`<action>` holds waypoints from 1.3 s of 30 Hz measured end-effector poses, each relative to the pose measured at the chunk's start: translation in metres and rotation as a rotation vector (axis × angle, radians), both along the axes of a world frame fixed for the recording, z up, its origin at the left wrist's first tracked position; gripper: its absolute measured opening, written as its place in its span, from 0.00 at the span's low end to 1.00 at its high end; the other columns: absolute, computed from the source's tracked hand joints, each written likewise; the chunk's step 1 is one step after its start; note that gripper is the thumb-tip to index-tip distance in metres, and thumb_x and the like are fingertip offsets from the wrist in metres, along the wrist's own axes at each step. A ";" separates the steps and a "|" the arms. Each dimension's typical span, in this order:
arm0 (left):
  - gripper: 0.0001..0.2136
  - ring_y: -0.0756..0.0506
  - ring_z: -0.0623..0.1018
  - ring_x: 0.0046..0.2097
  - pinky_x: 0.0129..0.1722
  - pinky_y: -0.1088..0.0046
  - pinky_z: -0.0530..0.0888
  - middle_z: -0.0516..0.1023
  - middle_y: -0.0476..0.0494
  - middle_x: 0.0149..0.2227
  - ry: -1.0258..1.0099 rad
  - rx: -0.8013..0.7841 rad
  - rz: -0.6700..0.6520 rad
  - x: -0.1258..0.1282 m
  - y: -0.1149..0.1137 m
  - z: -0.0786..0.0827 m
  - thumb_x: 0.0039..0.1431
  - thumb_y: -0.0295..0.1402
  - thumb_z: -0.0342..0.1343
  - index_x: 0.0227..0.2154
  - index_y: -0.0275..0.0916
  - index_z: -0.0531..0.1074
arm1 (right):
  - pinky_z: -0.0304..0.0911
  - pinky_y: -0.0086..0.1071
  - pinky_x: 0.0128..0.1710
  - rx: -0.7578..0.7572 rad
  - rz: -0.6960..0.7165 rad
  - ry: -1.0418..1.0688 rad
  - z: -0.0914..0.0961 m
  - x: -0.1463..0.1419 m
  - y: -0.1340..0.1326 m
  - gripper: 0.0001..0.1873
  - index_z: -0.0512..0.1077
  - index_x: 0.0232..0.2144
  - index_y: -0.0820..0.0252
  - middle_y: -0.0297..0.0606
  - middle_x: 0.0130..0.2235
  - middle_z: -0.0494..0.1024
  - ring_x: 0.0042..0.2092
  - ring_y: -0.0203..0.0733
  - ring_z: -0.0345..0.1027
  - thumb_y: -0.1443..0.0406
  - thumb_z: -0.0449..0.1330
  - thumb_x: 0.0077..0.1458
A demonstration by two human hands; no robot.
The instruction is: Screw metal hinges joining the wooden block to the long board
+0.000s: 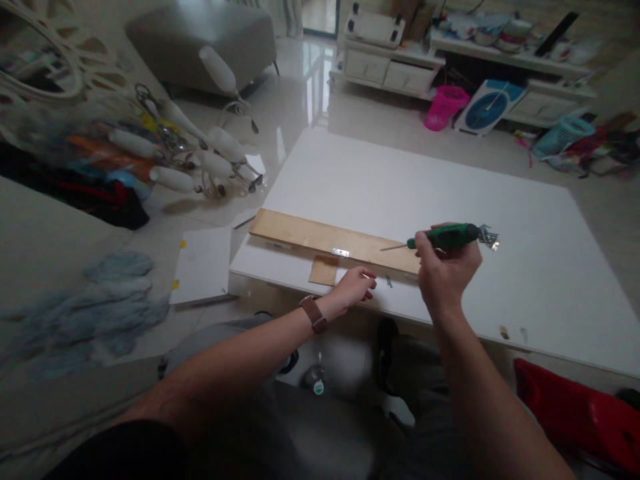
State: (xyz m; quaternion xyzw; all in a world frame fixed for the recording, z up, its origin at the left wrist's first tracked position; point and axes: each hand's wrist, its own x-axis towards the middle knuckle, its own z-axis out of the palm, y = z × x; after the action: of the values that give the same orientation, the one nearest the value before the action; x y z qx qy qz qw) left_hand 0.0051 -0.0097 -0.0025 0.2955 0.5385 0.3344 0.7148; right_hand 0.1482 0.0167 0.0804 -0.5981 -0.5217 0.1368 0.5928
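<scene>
A long wooden strip lies across the near part of a white board. A small metal hinge sits on the strip's near edge, beside a short wooden piece. My right hand is closed round a green-handled screwdriver, held level with its tip pointing left over the strip. My left hand, with a brown watch on the wrist, rests on the board just in front of the strip, its fingers pinched together; what they hold is too small to make out. Small dark screws lie next to it.
A smaller white panel lies on the floor at the left. A rack of white-handled utensils stands beyond it. A red object is at the lower right. Far back stand a grey sofa, white cabinets, a pink basket and a fan.
</scene>
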 end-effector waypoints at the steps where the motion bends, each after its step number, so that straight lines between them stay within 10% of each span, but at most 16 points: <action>1: 0.07 0.46 0.75 0.28 0.31 0.71 0.67 0.77 0.44 0.29 0.084 0.098 -0.102 0.003 0.000 -0.002 0.54 0.21 0.62 0.31 0.40 0.77 | 0.69 0.33 0.26 -0.006 0.004 -0.024 0.000 0.005 -0.003 0.13 0.74 0.38 0.55 0.32 0.33 0.79 0.29 0.37 0.73 0.59 0.71 0.53; 8: 0.11 0.40 0.78 0.40 0.44 0.66 0.72 0.78 0.39 0.43 0.626 0.745 -0.488 0.017 0.000 -0.015 0.55 0.20 0.61 0.36 0.44 0.79 | 0.68 0.36 0.30 -0.105 0.080 -0.143 0.000 0.041 -0.019 0.06 0.73 0.31 0.55 0.30 0.29 0.77 0.29 0.38 0.71 0.64 0.67 0.50; 27: 0.12 0.37 0.82 0.47 0.43 0.62 0.74 0.80 0.32 0.49 1.263 0.844 -0.955 0.041 0.013 -0.006 0.73 0.27 0.48 0.49 0.35 0.77 | 0.63 0.33 0.29 -0.233 0.122 -0.233 -0.005 0.099 -0.036 0.05 0.71 0.30 0.54 0.30 0.28 0.76 0.27 0.36 0.66 0.63 0.65 0.52; 39: 0.12 0.39 0.83 0.43 0.39 0.65 0.74 0.80 0.36 0.43 1.277 1.056 -1.060 0.045 0.018 -0.012 0.74 0.26 0.48 0.47 0.36 0.78 | 0.63 0.33 0.29 -0.227 0.146 -0.212 -0.004 0.088 -0.027 0.04 0.71 0.30 0.55 0.30 0.28 0.76 0.27 0.35 0.66 0.63 0.64 0.52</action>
State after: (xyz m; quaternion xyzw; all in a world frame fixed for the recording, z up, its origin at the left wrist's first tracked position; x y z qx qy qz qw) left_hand 0.0506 0.0085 -0.0142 0.9054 0.4025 -0.0546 0.1232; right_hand 0.2364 -0.0107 0.0768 -0.6329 -0.6045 0.1738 0.4514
